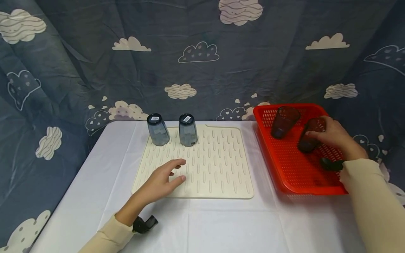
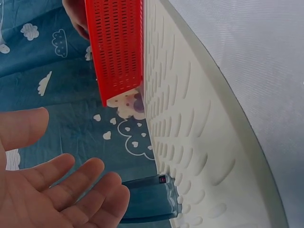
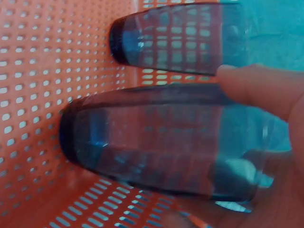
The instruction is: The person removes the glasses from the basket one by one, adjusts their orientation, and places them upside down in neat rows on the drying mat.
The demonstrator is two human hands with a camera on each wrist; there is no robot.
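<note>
— Looking at our right hand [image 1: 335,137], what do its fingers hold?
— They curl round a dark tumbler [image 1: 310,135] lying tilted inside the red basket [image 1: 294,168], beside a second tumbler [image 1: 283,121].
— And our left hand [image 1: 162,179]?
— Its fingers are relaxed and apart, resting flat on the cream drying mat [image 1: 218,165], holding nothing.

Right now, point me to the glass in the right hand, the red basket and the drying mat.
glass in the right hand [image 1: 308,137], head view, side wall below the fingers
red basket [image 1: 286,165], head view, bare perforated floor
drying mat [image 1: 221,165], head view, bare ribbed surface
</note>
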